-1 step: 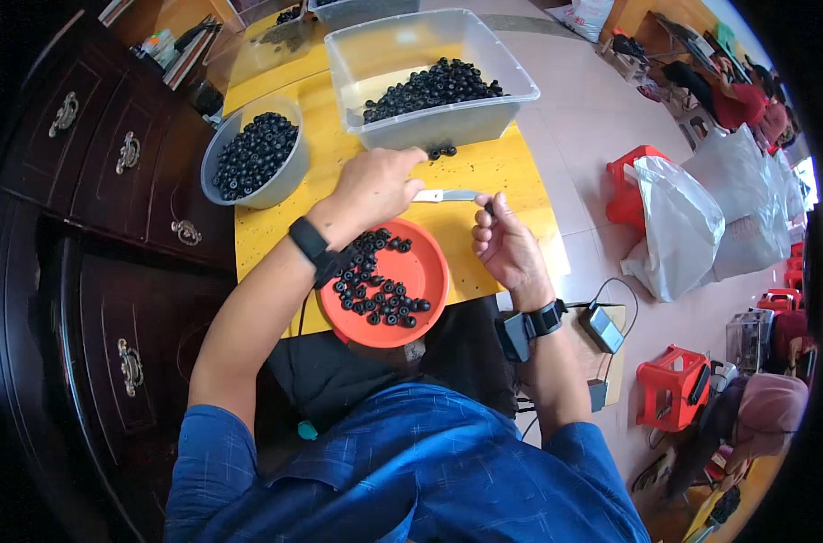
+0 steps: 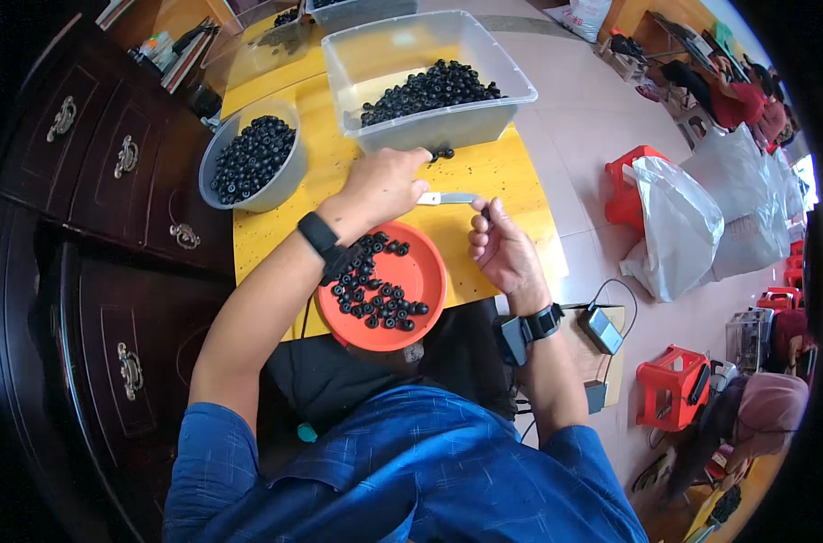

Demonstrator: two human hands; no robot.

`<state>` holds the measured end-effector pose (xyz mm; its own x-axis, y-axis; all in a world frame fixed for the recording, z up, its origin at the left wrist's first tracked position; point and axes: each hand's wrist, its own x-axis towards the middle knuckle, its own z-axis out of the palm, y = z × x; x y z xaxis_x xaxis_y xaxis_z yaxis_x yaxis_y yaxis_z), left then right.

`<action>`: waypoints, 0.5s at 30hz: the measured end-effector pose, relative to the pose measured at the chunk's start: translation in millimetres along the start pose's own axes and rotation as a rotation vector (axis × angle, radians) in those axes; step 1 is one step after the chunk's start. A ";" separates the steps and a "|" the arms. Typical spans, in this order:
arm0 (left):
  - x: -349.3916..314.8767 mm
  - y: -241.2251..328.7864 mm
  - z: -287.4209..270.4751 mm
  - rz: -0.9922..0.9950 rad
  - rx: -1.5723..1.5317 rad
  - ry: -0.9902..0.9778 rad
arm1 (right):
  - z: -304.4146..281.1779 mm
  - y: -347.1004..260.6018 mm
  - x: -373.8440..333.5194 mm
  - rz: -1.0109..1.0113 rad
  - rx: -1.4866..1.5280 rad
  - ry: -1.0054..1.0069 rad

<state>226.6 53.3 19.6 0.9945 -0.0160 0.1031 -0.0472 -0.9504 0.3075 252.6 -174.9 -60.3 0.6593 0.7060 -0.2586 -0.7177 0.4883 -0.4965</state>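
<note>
My left hand [image 2: 386, 185] reaches across the yellow table, index finger stretched out to a few small black ring-like parts [image 2: 442, 154] in front of the clear bin. Its thumb is apart from the index finger, and the other fingers are hidden beneath. Just beside the thumb lies a small knife [image 2: 433, 198] with a white handle, its blade pointing right. My right hand [image 2: 504, 249] is closed, pinching one small black part [image 2: 485, 214] near the blade tip. Closer to me, an orange-red bowl [image 2: 425, 312] holds many black parts [image 2: 389, 303], some under my left wrist.
Black parts fill a round clear tub [image 2: 294, 172] at left and a large clear bin [image 2: 520, 95] at the back of the yellow table [image 2: 520, 190]. Dark drawers [image 2: 113, 190] border the left. Red stools [image 2: 669, 389] and plastic bags [image 2: 678, 226] stand at right, with people beyond.
My left hand has shifted very slightly right toward the loose black parts. The right hand keeps its pinch on the small black part.
</note>
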 end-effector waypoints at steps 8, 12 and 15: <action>56.3 -3.4 58.4 -0.121 -0.007 -0.181 | -20.9 11.8 -7.3 0.025 0.074 -0.024; 58.5 -8.2 65.3 -0.070 -0.024 -0.120 | -24.2 8.9 -7.1 0.019 0.121 -0.031; 61.2 -2.4 55.5 -0.107 0.005 -0.122 | -27.4 9.3 -2.2 0.022 0.122 -0.030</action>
<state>292.7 37.4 -27.3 0.9978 0.0476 -0.0460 0.0594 -0.9501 0.3061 250.6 -186.0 -87.0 0.6372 0.7316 -0.2424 -0.7552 0.5301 -0.3855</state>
